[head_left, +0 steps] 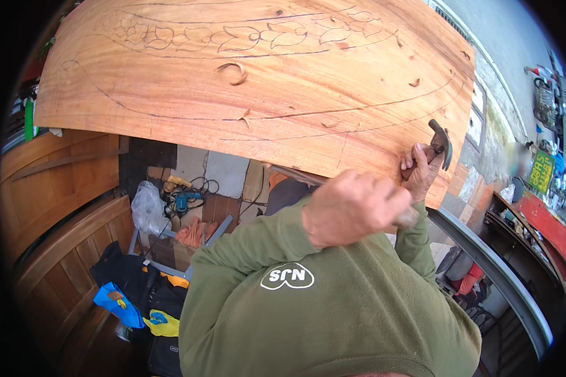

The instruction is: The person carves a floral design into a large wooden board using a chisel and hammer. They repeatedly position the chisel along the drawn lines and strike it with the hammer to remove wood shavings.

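My right hand (419, 171) wraps a claw hammer (445, 151) close beneath its head, over the right end of a wooden panel (333, 78); my left hand (355, 207) curls into a blurred fist, contents unclear. The tool looks rigid, head-heavy, probably best gripped lower.

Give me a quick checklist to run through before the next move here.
1. Hammer in hand: ok, the right hand grips it close to its head.
2. Left hand grip: cannot tell, the hand is blurred and its palm hidden.
3. Drawn floral pattern readable: ok, dark outlines show near the board's far side.
4. Wooden board free of debris: not ok, curled shavings lie on it.
5. Board held firmly: cannot tell, no clamp shows and its support is mostly hidden.
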`<control>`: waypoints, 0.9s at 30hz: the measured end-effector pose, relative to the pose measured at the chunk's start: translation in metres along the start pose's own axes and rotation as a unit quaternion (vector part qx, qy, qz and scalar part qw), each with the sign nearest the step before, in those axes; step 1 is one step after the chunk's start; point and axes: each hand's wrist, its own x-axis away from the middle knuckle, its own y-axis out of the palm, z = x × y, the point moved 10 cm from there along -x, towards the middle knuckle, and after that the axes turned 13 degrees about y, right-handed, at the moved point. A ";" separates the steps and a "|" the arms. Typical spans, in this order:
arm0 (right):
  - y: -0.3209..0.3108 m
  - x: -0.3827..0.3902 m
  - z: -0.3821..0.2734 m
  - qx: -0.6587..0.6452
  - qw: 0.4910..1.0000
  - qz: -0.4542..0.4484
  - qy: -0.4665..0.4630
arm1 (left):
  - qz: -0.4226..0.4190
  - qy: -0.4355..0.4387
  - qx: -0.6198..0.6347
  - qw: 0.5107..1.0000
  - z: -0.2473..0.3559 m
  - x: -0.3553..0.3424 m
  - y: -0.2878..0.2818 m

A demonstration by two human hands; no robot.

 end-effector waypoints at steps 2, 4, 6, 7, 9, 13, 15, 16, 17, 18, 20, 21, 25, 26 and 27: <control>-0.004 -0.004 0.004 0.006 1.000 -0.012 0.000 | -0.037 -0.097 -0.046 0.994 -0.042 0.040 0.011; -0.015 -0.009 0.012 0.004 1.000 -0.009 0.015 | -0.042 -0.201 -0.075 0.976 -0.076 0.070 0.003; -0.008 -0.006 0.008 -0.016 1.000 -0.018 0.020 | -0.021 -0.251 -0.118 0.961 -0.101 0.082 -0.007; -0.012 -0.008 0.008 -0.032 0.999 -0.028 0.012 | -0.008 -0.254 -0.138 0.957 -0.112 0.079 -0.009; -0.010 -0.006 0.003 -0.050 0.998 -0.026 0.003 | -0.005 -0.263 -0.149 0.953 -0.129 0.067 0.002; -0.013 0.001 -0.007 -0.065 0.997 -0.011 -0.041 | -0.087 -0.239 -0.145 0.956 -0.145 0.023 0.060; -0.014 0.006 -0.010 -0.092 0.992 -0.013 -0.080 | -0.146 -0.220 -0.147 0.953 -0.126 0.026 0.098; -0.019 0.005 -0.005 -0.103 0.991 -0.011 -0.085 | -0.171 -0.217 -0.140 0.951 -0.115 0.032 0.113; -0.019 0.000 -0.002 -0.112 0.990 -0.014 -0.089 | -0.192 -0.217 -0.136 0.947 -0.106 0.036 0.124; -0.026 0.002 -0.005 -0.126 0.987 0.001 -0.100 | -0.202 -0.189 -0.093 0.956 -0.078 0.041 0.138; -0.038 -0.003 0.001 -0.147 0.983 0.005 -0.108 | -0.229 -0.128 -0.034 0.964 -0.010 0.068 0.151; -0.042 -0.007 0.004 -0.156 0.981 0.006 -0.113 | -0.244 -0.093 -0.016 0.965 0.019 0.079 0.153; -0.037 -0.002 0.000 -0.099 0.988 0.017 -0.117 | -0.263 -0.190 -0.005 0.946 0.046 0.109 0.118; -0.023 -0.003 0.006 -0.092 0.989 0.003 -0.113 | -0.199 -0.196 -0.033 0.960 0.032 0.117 0.093; -0.024 -0.003 0.003 -0.084 0.989 0.001 -0.120 | -0.136 -0.185 -0.054 0.972 0.022 0.116 0.074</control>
